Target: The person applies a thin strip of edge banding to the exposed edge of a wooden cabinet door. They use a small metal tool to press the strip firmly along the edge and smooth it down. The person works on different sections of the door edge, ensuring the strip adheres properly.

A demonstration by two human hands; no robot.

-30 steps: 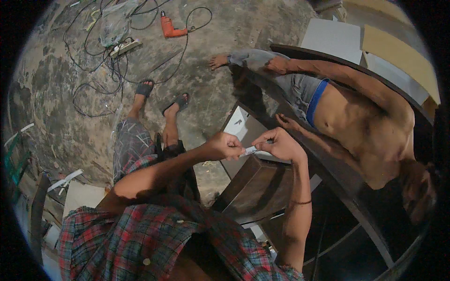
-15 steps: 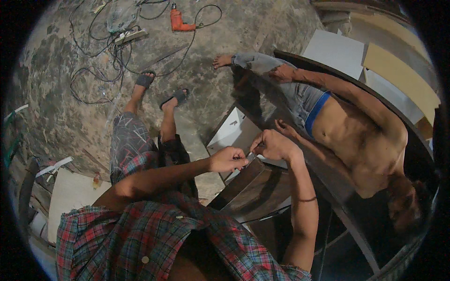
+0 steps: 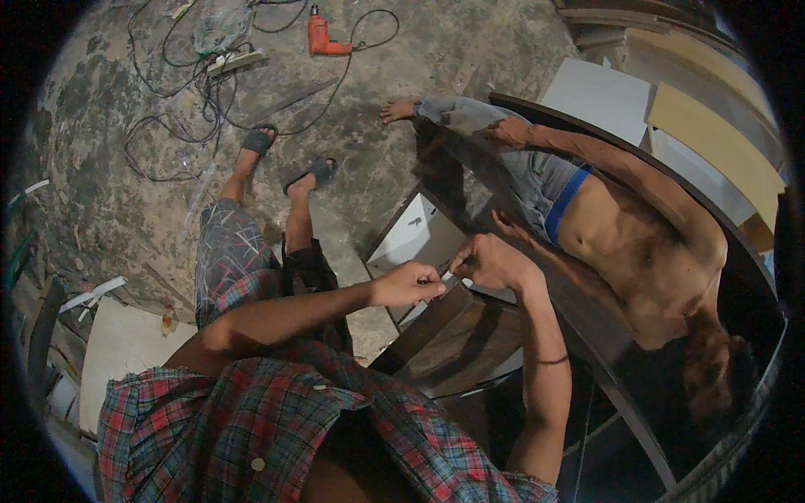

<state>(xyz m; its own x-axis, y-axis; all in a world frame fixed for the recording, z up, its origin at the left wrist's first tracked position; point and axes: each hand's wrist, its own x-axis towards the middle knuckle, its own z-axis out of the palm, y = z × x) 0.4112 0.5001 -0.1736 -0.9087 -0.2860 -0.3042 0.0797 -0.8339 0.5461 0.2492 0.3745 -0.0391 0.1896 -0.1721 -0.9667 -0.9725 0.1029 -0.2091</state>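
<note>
My left hand (image 3: 409,283) and my right hand (image 3: 495,261) meet above the upper end of a dark wooden box-like piece (image 3: 457,339). Thumb and fingers of both hands are pinched together. Between the fingertips shows a small pale piece (image 3: 447,275), too small to name. The right hand's fingers close on it; whatever the left fingers hold is hidden. Just past the hands lies a white panel with dark edges (image 3: 412,230) and a small dark mark.
A shirtless person (image 3: 625,243) sits at the right, beside a long dark curved-looking board (image 3: 641,159). An orange corded drill (image 3: 325,38), tangled black cables (image 3: 214,101) and a power strip (image 3: 236,63) lie on the concrete floor. White and yellowish boards (image 3: 713,151) stand far right.
Both hands stay nearly in place, with small finger shifts around the pale piece. The other person's head tilts slightly lower.
</note>
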